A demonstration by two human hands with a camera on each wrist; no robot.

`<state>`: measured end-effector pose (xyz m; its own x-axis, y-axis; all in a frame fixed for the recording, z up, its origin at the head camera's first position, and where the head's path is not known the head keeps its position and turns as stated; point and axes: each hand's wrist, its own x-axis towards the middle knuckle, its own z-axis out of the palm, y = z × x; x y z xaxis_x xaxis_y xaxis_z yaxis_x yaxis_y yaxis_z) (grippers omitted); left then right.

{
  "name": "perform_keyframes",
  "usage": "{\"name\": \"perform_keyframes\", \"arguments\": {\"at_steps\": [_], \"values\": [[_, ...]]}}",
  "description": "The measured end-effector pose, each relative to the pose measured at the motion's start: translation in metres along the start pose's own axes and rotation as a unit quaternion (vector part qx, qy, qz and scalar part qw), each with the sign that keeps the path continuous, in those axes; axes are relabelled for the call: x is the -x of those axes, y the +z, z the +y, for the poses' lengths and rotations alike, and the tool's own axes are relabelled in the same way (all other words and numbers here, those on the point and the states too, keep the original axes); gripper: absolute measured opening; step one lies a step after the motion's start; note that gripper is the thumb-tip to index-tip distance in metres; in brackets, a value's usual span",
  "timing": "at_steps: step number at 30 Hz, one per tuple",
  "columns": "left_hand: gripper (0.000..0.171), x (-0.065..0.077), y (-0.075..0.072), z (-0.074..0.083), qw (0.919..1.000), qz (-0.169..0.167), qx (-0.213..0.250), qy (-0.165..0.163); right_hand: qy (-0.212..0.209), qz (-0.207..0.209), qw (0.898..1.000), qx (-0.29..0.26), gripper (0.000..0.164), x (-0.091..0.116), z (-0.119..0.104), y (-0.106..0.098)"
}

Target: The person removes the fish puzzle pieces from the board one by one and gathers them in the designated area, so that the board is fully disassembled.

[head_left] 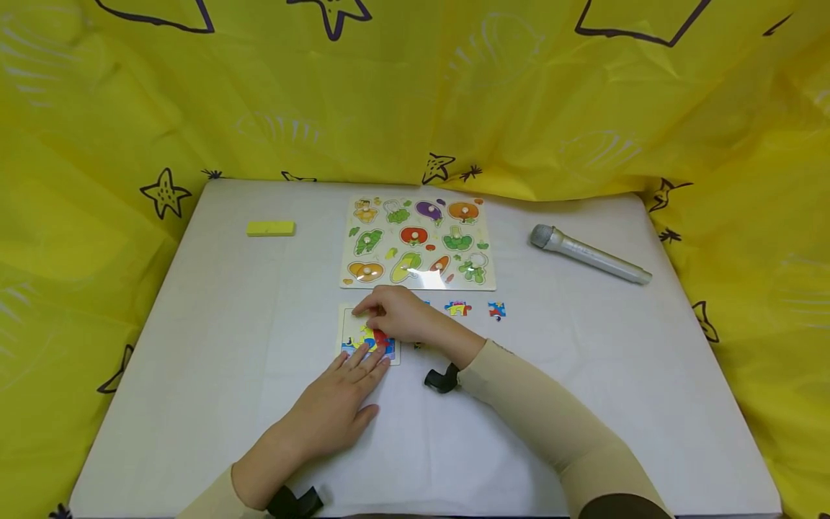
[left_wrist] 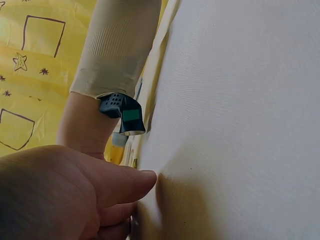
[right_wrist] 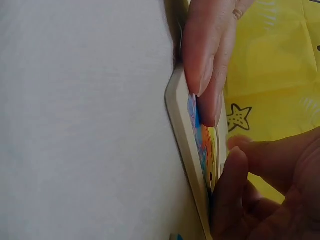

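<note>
A small jigsaw board (head_left: 340, 321) with a pale frame lies on the table, its blue, yellow and red picture partly assembled. My left hand (head_left: 337, 407) rests straight fingertips on its lower part. Over the upper part is my right hand (head_left: 402, 313), index finger and thumb reaching down with a gap between them and no piece visible there. In the right wrist view, the right hand (right_wrist: 272, 185) touches the board (right_wrist: 182, 120) beside the left fingers (right_wrist: 202, 50). Loose jigsaw pieces (head_left: 458, 308) lie to the right; some are partly hidden by the right wrist.
A vegetable peg puzzle (head_left: 389, 252) lies just behind the jigsaw. A silver microphone (head_left: 590, 254) is at the right, and a yellow block (head_left: 271, 228) at the left. White cloth covers the table (head_left: 194, 360); yellow curtains (head_left: 389, 94) hang around it.
</note>
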<state>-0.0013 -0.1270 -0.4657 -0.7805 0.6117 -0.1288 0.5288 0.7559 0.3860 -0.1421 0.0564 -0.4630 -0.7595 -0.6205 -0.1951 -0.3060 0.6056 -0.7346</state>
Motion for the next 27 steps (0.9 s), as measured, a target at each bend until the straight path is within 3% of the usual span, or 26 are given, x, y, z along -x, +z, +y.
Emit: {"name": "perform_keyframes", "arguments": {"at_steps": [6,17,27], "values": [[0.069,-0.0015,0.0023,0.0007,0.9999,0.000,-0.012,-0.001,-0.004,-0.023,0.999,0.033,0.025,0.0012,0.0015,0.0006],[0.070,0.0016,0.0037,0.0064,0.9989,0.001,-0.042,-0.021,0.003,-0.018,1.000,0.012,0.020,0.0021,0.0024,0.0033],[0.066,0.0035,0.0009,0.0088,0.9991,0.008,-0.039,-0.014,-0.001,-0.013,1.000,0.020,0.019,0.0022,0.0032,0.0046]]}}
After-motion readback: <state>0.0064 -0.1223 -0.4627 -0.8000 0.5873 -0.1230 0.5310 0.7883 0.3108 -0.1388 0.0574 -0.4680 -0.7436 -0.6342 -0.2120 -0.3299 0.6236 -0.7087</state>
